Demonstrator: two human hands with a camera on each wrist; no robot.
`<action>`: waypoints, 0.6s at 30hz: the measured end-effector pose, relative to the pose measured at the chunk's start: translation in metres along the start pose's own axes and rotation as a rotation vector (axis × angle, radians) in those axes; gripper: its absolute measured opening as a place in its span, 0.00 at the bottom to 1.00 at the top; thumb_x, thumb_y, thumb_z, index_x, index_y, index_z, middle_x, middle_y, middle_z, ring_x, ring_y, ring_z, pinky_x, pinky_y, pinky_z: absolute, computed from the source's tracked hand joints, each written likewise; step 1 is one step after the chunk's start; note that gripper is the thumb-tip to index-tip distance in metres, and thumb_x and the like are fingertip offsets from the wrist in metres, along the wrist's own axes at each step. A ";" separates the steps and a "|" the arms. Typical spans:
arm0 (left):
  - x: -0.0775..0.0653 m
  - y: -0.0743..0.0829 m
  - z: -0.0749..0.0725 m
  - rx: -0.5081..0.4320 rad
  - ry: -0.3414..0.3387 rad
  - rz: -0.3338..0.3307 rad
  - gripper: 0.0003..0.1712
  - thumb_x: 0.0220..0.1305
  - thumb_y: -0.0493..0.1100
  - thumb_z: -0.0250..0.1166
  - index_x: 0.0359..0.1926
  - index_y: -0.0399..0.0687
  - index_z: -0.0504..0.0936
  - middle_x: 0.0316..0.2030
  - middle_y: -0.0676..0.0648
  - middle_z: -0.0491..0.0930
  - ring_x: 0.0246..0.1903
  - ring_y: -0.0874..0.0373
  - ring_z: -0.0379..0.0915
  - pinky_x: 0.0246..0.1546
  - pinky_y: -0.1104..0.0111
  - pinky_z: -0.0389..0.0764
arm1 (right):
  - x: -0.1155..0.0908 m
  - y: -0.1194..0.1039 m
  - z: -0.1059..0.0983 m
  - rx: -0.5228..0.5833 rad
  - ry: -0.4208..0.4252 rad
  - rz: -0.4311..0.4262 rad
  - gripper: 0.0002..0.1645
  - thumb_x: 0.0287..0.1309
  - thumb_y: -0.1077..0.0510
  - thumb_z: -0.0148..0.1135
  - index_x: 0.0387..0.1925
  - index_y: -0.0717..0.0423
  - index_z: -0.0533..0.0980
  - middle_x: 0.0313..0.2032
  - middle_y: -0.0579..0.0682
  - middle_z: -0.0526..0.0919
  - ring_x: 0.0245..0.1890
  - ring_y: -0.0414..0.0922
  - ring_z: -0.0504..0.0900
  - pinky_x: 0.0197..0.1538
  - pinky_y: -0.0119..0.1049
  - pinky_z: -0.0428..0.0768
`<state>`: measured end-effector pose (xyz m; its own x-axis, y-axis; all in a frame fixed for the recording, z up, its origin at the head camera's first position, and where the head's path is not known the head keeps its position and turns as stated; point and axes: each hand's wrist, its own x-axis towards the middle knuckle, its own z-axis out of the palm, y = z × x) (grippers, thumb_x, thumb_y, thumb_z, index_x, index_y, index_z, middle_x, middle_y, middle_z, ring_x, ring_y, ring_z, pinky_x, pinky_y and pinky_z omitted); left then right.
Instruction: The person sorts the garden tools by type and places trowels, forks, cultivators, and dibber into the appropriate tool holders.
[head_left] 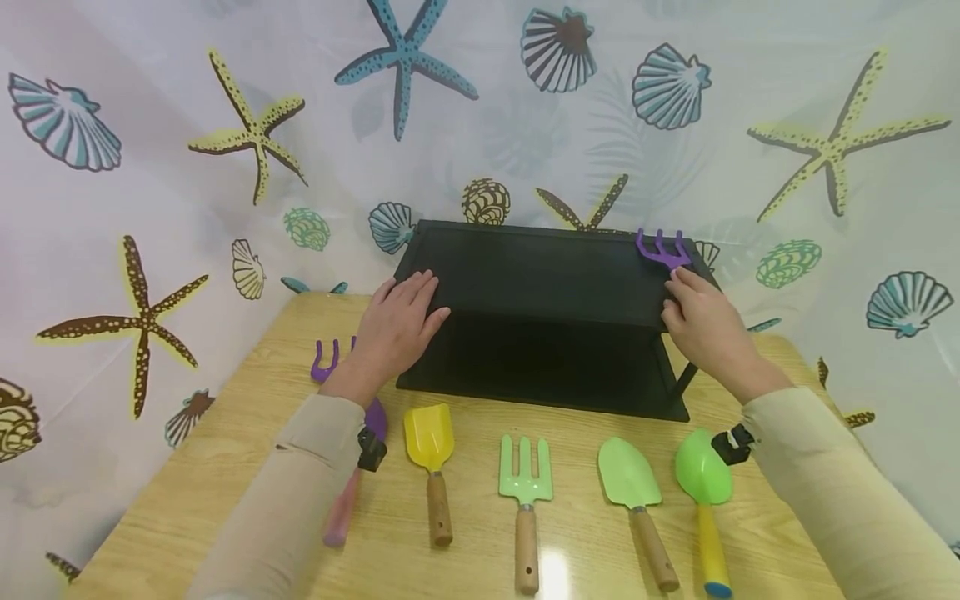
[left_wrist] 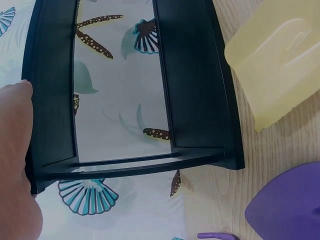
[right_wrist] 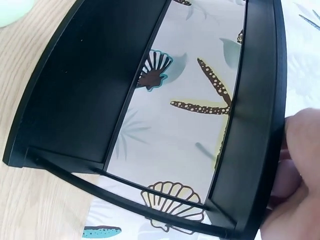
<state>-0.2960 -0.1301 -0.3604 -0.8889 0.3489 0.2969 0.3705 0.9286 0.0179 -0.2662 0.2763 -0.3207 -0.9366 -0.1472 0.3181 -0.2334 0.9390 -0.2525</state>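
A black two-tier shelf [head_left: 525,271] stands at the back of the table. My left hand [head_left: 397,325] rests on the left end of its top tier, fingers straight and thumb out to the side. At the top tier's right end, my right hand [head_left: 705,321] holds a purple hand rake [head_left: 663,254]. Its three tines point to the back; its handle is hidden under the fingers. In the right wrist view, curled fingers [right_wrist: 292,175] sit close at the shelf's edge, and the rake is out of sight there.
On the wooden table lie a yellow shovel [head_left: 429,437], a green fork [head_left: 526,475], a green trowel [head_left: 628,475] and a green scoop [head_left: 703,467] with a yellow handle. A purple trowel [head_left: 377,418] and another purple rake [head_left: 322,371] are partly behind my left arm. Patterned cloth hangs behind.
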 end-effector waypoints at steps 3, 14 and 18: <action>0.000 0.001 0.001 -0.001 -0.004 -0.001 0.37 0.76 0.62 0.43 0.77 0.47 0.55 0.77 0.45 0.55 0.77 0.49 0.49 0.79 0.52 0.44 | -0.003 0.004 -0.001 0.014 -0.037 0.001 0.31 0.71 0.58 0.46 0.69 0.71 0.62 0.73 0.70 0.57 0.72 0.69 0.57 0.73 0.64 0.57; 0.000 0.001 0.002 -0.007 -0.012 -0.004 0.37 0.76 0.61 0.45 0.77 0.47 0.55 0.77 0.45 0.54 0.77 0.50 0.49 0.79 0.52 0.43 | -0.028 0.015 -0.009 0.118 -0.011 0.017 0.42 0.70 0.49 0.53 0.75 0.65 0.52 0.74 0.72 0.53 0.72 0.71 0.53 0.72 0.69 0.53; -0.001 0.001 0.002 -0.010 -0.003 -0.004 0.37 0.76 0.61 0.44 0.77 0.47 0.55 0.77 0.45 0.54 0.77 0.50 0.48 0.79 0.52 0.43 | -0.042 0.020 -0.008 0.138 0.035 0.014 0.41 0.69 0.50 0.54 0.75 0.65 0.52 0.73 0.71 0.54 0.72 0.71 0.54 0.71 0.69 0.54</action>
<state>-0.2956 -0.1295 -0.3627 -0.8913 0.3457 0.2935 0.3697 0.9287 0.0288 -0.2294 0.3036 -0.3312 -0.9308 -0.1208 0.3449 -0.2561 0.8888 -0.3800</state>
